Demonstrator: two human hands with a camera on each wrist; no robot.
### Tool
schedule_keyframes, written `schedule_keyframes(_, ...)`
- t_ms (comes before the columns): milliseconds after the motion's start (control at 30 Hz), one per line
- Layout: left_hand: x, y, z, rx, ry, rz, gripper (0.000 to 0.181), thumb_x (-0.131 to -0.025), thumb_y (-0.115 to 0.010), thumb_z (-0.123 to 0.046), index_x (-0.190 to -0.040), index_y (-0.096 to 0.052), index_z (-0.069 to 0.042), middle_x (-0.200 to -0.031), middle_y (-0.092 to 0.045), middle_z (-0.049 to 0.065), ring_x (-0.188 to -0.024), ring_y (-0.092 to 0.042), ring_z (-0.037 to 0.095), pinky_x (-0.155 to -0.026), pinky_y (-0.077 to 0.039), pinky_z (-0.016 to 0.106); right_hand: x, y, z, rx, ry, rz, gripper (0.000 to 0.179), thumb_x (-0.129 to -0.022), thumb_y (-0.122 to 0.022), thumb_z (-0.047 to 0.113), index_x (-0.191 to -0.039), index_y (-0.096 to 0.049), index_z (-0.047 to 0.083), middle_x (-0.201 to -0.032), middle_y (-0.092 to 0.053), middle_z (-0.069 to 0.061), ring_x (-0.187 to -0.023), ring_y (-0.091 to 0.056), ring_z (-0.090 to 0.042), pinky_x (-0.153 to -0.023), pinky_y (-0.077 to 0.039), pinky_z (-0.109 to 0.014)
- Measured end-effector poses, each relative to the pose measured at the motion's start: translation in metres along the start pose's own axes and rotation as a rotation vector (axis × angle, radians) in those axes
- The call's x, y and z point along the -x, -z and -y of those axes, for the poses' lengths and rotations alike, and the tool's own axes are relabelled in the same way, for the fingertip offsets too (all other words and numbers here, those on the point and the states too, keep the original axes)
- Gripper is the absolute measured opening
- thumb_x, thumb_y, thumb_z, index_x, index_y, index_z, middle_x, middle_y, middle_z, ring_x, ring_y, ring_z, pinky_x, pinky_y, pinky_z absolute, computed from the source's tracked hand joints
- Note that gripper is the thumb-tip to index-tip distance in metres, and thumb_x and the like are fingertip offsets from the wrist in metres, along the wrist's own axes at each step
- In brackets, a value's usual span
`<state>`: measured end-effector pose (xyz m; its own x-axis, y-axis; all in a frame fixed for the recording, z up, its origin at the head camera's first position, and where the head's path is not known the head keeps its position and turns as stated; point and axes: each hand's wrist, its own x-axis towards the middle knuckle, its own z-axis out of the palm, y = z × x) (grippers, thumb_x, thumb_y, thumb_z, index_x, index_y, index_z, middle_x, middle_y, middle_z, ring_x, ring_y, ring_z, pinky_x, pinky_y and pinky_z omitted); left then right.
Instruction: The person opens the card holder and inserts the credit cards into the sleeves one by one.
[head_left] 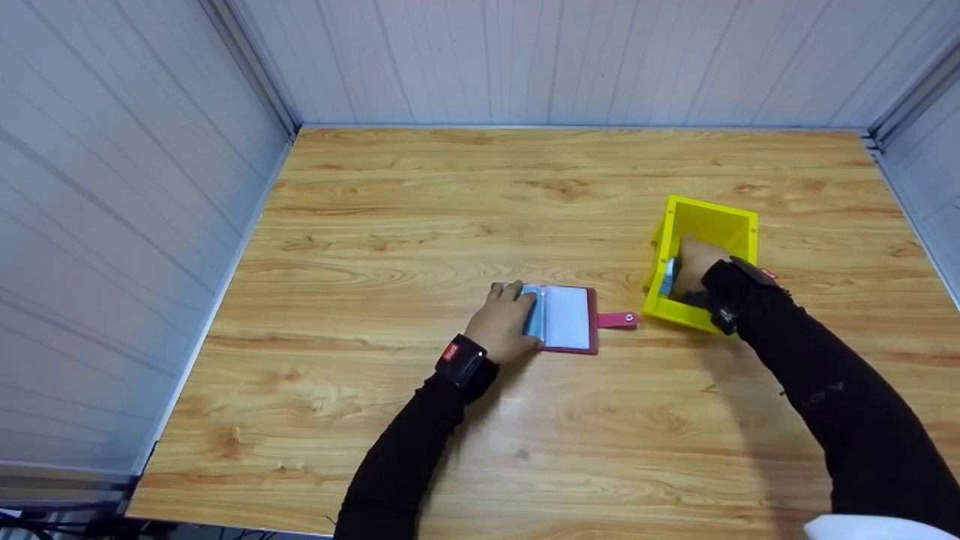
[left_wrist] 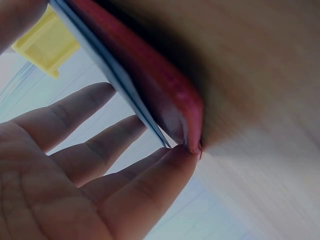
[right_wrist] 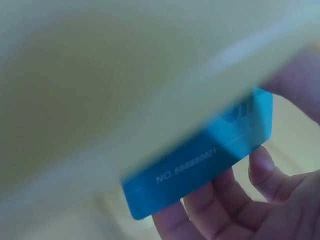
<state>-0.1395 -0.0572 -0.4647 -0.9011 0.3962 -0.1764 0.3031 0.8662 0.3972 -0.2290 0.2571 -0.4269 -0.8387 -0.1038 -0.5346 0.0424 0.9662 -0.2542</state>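
Observation:
A red card holder [head_left: 592, 330] lies spread on the table, with clear sleeves and a pink snap strap [head_left: 616, 320] pointing right. My left hand [head_left: 501, 326] rests over its left half. In the left wrist view, extended fingers [left_wrist: 85, 107] touch the edges of the sleeves and the red cover [left_wrist: 170, 85]. My right hand [head_left: 697, 266] reaches down inside a yellow bin [head_left: 712, 205]. There it holds a blue card [right_wrist: 187, 167] with a printed number by its edges, between thumb and fingers. The bin's blurred wall hides part of the card in the right wrist view.
The bin stands on the wooden table [head_left: 420, 210] to the right of the card holder, close to the strap's tip. A light blue and white item [head_left: 667, 276] shows inside at the bin's left wall. Pale panels [head_left: 525, 60] border the table's back and sides.

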Motion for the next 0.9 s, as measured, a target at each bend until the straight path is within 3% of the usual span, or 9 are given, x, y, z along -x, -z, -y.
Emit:
schedule_keyframes(100, 0.0, 0.001, 0.001, 0.005, -0.012, -0.006, 0.073, -0.083, -0.077, -0.033, -0.144, -0.047, -0.006, -0.154, -0.036, 0.021, -0.143, -0.03, 0.046, -0.111, -0.039, 0.051, 0.001, 0.001, -0.001, -0.003, -0.002, -0.012, 0.067, -0.079, -0.074, 0.016, -0.127, -0.035, -0.009, -0.112, -0.052, -0.03, -0.093, -0.05, -0.037, -0.083, -0.045, -0.048)
schedule_keyframes(367, 0.0, 0.001, 0.001, 0.002, -0.014, -0.002, 0.074, -0.083, -0.077, -0.034, -0.144, -0.047, -0.006, -0.154, -0.036, 0.021, -0.143, -0.03, 0.046, -0.113, -0.037, 0.051, 0.013, 0.015, -0.006, 0.011, 0.077, -0.062, 0.039, -0.087, -0.061, 0.01, -0.118, -0.055, -0.013, -0.109, -0.059, -0.027, -0.089, -0.053, -0.034, -0.077, -0.048, -0.043)
schedule_keyframes(633, 0.0, 0.001, 0.0, 0.009, 0.0, 0.006, 0.074, -0.083, -0.077, -0.034, -0.145, -0.046, -0.006, -0.155, -0.035, 0.02, -0.144, -0.029, 0.045, -0.114, -0.036, 0.051, 0.037, 0.04, -0.001, -0.099, 0.09, -0.165, 0.048, -0.098, -0.049, 0.015, -0.137, -0.039, -0.011, -0.126, -0.049, -0.034, -0.101, -0.054, -0.04, -0.083, -0.048, -0.05)
schedule_keyframes(767, 0.0, 0.002, 0.001, 0.012, 0.002, 0.004, 0.074, -0.083, -0.077, -0.034, -0.145, -0.047, -0.006, -0.155, -0.035, 0.02, -0.144, -0.029, 0.045, -0.114, -0.035, 0.051, 0.047, 0.048, 0.008, -0.183, 0.129, -0.263, 0.045, -0.099, -0.051, 0.019, -0.133, -0.044, -0.009, -0.119, -0.054, -0.031, -0.094, -0.055, -0.037, -0.076, -0.048, -0.043)
schedule_keyframes(900, 0.0, 0.002, 0.001, 0.014, -0.001, 0.0, 0.075, -0.082, -0.078, -0.034, -0.144, -0.047, -0.006, -0.155, -0.035, 0.021, -0.144, -0.029, 0.045, -0.114, -0.036, 0.051, 0.053, 0.045, 0.02, -0.305, 0.182, -0.375, 0.036, -0.098, -0.057, 0.023, -0.123, -0.053, -0.004, -0.095, -0.059, -0.018, -0.077, -0.055, -0.024, -0.064, -0.043, -0.03)
